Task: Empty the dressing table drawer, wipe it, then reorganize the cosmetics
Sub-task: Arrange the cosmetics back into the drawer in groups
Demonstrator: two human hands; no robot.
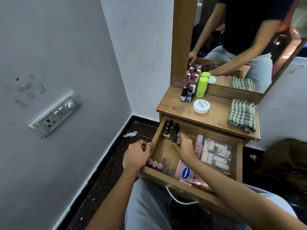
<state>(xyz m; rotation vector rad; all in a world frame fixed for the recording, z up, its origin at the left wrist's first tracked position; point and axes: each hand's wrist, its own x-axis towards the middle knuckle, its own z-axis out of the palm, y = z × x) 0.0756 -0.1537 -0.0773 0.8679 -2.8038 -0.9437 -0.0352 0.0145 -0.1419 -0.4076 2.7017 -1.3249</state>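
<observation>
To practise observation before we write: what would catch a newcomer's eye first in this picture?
The open drawer, mid-frame, with the right hand gripping a dark nail polish bottle near its back left corner and the left hand holding its left wall. Then the pink Vaseline tube at its front and the lime-green stick by the mirror.

Head camera: worn on my head, wide-angle, so the straight edges bow towards the borders.
Facing: forward and down, onto the open drawer [163,153] and the dressing table top [217,113] behind it.
Nearness: close; both my forearms run in from the lower edge.
Centre of frame: my left hand [136,156] on the drawer's side wall, my right hand [183,146] at a small dark bottle [173,136].
Lower edge: my lap [146,205].
Left half: the wall [58,55] with its switch plate [54,113], seen aslant.
Upper right: the mirror [240,47], leaning in frame, reflecting my torso and arms from the front.
</observation>
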